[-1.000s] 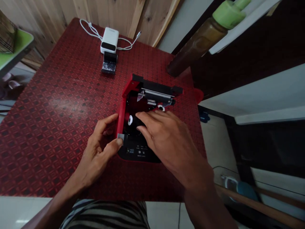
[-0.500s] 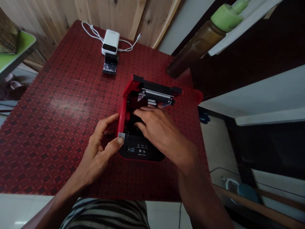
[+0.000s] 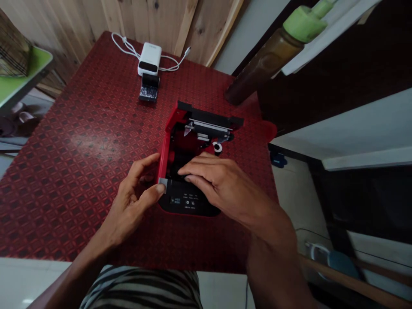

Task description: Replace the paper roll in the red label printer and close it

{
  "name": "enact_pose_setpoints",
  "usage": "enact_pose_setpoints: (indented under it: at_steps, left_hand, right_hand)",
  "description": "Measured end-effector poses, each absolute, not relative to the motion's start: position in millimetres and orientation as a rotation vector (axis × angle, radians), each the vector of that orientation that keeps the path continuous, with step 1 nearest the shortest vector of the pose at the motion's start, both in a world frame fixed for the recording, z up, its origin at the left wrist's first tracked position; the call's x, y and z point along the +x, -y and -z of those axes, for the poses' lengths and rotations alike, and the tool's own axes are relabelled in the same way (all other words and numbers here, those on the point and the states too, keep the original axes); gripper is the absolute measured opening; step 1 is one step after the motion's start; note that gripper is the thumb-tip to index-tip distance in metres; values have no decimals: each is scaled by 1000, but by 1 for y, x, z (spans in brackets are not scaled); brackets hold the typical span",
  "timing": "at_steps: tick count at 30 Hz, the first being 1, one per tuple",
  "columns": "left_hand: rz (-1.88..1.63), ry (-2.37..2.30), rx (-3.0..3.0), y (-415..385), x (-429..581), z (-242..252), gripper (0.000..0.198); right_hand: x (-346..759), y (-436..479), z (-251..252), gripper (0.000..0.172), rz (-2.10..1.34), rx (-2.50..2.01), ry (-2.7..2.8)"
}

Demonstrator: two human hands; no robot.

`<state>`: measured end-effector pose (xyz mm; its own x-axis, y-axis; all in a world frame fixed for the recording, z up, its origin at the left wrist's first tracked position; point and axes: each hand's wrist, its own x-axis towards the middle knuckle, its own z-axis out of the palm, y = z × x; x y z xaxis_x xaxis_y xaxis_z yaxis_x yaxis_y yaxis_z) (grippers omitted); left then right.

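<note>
A red and black label printer [image 3: 189,201] stands on the table with its lid [image 3: 212,122] raised, its dark inner compartment exposed. My left hand [image 3: 137,189] steadies its left side, thumb on the grey front corner and fingers along the red wall. Inside the compartment, by the front edge, my right hand [image 3: 219,178] has its thumb and fingertips pressed together. Whatever they may hold is too dark and hidden to make out. Just past the right hand shows a small white ring [image 3: 217,148] with a dark centre, partly covered.
On the red patterned table [image 3: 80,171], a white power bank [image 3: 149,58] with a white cable lies toward the back, beside a black roll with a marked strip [image 3: 148,92]. A brown bottle with a green cap [image 3: 273,56] stands at the back right. A green-topped surface [image 3: 38,64] is at left.
My right hand has drawn back toward me, from the middle of the compartment to its front edge, uncovering the white ring. My left hand stays on the printer's side.
</note>
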<state>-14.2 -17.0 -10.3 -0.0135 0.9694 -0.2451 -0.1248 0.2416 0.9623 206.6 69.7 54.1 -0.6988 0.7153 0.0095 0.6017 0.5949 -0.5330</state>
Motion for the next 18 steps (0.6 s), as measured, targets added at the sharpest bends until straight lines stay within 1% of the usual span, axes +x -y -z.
enact_pose_setpoints:
  at_steps: [4, 9, 14, 16, 18]
  left_hand:
    - [-1142, -1223, 952, 7, -16, 3, 51]
    - [-1237, -1272, 1211, -36, -9, -6, 57]
    - [-1257, -1249, 1385, -78, -4, -14, 39]
    - [-1290, -1232, 1404, -89, -3, -16, 32]
    - [-1303, -1180, 1415, -96, -1, -17, 28]
  right_hand:
    - [208, -68, -51, 27, -698, -1087, 2513]
    - [211, -49, -50, 24, -494, -1046, 2340]
    - [211, -26, -44, 23, -280, -1072, 2251]
    - [212, -20, -40, 23, -240, -1073, 2223]
    - [213, -16, -38, 22, -215, -1084, 2201]
